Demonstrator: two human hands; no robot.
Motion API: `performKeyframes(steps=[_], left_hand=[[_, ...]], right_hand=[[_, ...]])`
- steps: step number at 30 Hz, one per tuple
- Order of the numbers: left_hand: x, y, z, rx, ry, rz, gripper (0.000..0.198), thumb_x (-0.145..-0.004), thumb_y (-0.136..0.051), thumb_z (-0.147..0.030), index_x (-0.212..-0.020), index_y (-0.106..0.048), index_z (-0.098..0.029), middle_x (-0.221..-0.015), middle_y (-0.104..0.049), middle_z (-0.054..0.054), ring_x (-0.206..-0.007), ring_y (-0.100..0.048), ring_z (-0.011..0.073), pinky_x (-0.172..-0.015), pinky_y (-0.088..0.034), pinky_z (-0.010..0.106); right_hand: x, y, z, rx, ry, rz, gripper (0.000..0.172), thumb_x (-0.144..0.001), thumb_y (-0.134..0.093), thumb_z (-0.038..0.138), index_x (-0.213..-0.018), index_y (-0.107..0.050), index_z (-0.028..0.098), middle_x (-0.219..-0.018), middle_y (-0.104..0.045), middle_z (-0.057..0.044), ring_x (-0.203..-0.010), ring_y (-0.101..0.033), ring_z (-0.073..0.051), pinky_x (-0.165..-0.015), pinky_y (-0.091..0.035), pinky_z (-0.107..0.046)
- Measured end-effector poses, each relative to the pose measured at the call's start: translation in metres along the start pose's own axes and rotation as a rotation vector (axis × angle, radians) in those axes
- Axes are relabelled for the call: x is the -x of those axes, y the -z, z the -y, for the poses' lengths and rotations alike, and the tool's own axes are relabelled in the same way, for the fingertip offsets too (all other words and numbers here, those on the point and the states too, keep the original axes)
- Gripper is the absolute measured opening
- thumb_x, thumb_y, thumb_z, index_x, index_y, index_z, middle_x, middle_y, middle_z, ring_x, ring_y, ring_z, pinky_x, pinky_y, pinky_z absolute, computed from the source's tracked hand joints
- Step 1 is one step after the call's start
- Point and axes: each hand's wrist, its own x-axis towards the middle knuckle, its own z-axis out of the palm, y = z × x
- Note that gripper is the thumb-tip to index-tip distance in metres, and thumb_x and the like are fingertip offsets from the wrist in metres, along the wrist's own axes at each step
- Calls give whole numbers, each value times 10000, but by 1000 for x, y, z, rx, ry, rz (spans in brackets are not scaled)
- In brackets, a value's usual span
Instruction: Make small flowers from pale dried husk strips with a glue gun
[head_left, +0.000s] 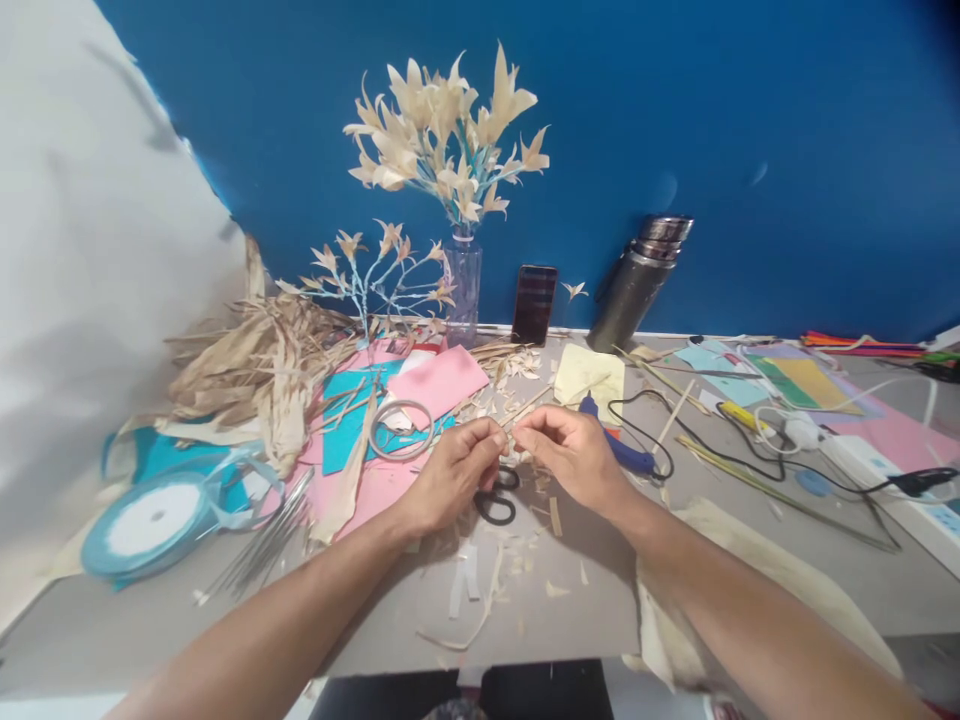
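Note:
My left hand (454, 468) and my right hand (571, 452) meet over the middle of the table, both pinched on a small pale strip of dried husk (512, 428) held between the fingertips. Black-handled scissors (498, 497) lie on the table just under my hands. Husk scraps (517, 560) are scattered below them. A blue glue gun (626, 455) lies just right of my right hand.
A heap of dried husks (259, 365) and a blue ribbon spool (150, 520) sit at the left. A vase of husk flowers (461, 280), a phone (534, 303) and a steel flask (637, 285) stand by the blue wall. Coloured papers (795, 385) and cables (787, 460) cover the right.

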Motion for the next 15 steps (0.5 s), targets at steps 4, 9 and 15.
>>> performKeyframes(steps=[4,9,15], left_hand=[[1,-1,-2,-239,-129,-51,308,-941,-468,-307,-657,-504,-194,-629,-478,-12,-592,-431,131,-578,-324,250],[-1,-1,6,-415,-272,-79,265,-882,-530,-195,-617,-529,-195,-650,-495,-4,-622,-423,144,-620,-306,267],[0,-6,9,-231,-241,-193,210,-812,-586,-138,-607,-598,-184,-634,-532,-2,-593,-460,128,-587,-338,246]], right_hand=[[1,0,3,116,37,-5,254,-910,-573,372,-740,-612,187,-656,-615,11,-582,-512,-124,-564,-372,-244],[2,-2,3,331,92,-29,327,-943,-499,375,-659,-488,214,-584,-498,30,-566,-454,-132,-577,-319,-262],[2,-4,1,349,79,-56,335,-943,-491,379,-650,-465,219,-579,-492,30,-562,-445,-134,-584,-315,-264]])
